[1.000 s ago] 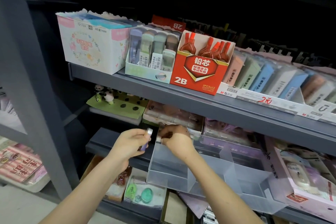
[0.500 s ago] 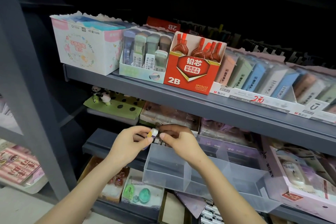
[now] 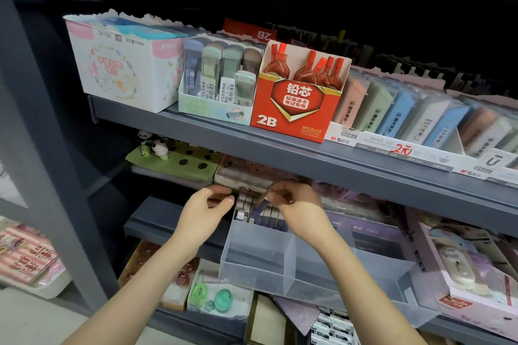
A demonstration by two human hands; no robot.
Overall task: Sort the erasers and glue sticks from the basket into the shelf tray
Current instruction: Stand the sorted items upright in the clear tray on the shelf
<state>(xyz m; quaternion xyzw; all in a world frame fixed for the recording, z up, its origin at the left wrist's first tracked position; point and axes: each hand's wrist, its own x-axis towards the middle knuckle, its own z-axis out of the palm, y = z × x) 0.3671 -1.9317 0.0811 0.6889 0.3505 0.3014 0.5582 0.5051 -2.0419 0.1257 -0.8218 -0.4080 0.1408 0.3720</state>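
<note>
Gone from the left hand [image 3: 208, 211] is the small eraser pinched earlier — its fingers now curl loosely, empty. Fingertips of the right hand [image 3: 291, 202] curl onto the row of grey-purple wrapped erasers [image 3: 262, 211] in the clear plastic divided tray [image 3: 258, 263]; a pinch can't be confirmed. Placing step — next, likely nudge the row upright.

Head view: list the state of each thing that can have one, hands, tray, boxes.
Clear tray, front compartment holds nothing visible.
Erasers, upright in a row at the tray's back.
Left hand, fingers loosely curled, nothing seen in them.
Right hand, fingers curled over that row; grip unclear.
Red 2B box, top open, stocked.
</note>
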